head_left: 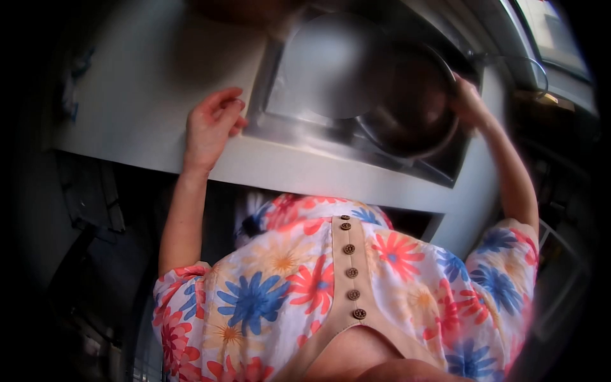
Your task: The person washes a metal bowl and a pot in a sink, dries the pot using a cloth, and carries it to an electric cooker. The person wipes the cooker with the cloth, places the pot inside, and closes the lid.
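A dark round pan (417,130) sits over the right part of a metal sink or stovetop (293,127); blur keeps me from telling which. My right hand (468,105) grips the pan at its right edge, and its fingers are partly hidden behind the rim. Near the left metal edge, above the pale counter, is my left hand (213,124). Its fingers are loosely bent and a little apart, with nothing visible in them. A pale round blurred patch covers the area left of the pan, so what lies there is unclear.
The white countertop (133,108) stretches to the left, with its front edge close to my body. A thin curved metal piece (541,70) stands at the right, by a window (554,32). A brownish blurred shape (248,9) is at the top.
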Tool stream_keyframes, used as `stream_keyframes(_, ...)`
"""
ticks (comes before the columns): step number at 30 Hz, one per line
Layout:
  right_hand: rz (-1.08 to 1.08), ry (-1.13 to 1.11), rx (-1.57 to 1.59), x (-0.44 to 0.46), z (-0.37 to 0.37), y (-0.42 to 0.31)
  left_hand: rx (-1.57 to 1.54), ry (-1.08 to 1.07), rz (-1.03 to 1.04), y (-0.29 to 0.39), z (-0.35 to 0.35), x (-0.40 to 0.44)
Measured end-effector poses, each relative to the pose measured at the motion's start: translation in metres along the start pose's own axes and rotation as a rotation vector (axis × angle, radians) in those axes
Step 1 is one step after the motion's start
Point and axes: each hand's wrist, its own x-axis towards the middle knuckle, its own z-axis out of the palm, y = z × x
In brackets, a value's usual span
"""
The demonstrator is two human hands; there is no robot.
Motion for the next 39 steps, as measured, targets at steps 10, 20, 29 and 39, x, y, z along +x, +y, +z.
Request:
stream_keyframes(10, 0.182, 0.08, -0.62, -0.002, -0.022, 0.0, 0.034, 0.002, -0.036, 0.011, -0.004, 0.002)
stream_keyframes(20, 0.289, 0.312, -0.274, -0.048, -0.039, 0.049, 0.109, -0.046, -0.017, 0.014, -0.001, 0.008)
stream_keyframes(29, 0.365, 0.476, 0.216, -0.102, -0.012, 0.097, 0.646, -0.469, 0.206, 0.017, 0.072, 0.057)
stream_keyframes(39, 0.571, 0.599, 0.842, -0.169, 0.002, 0.097, 1.128, -1.296, -0.31, -0.155, 0.181, 0.193)
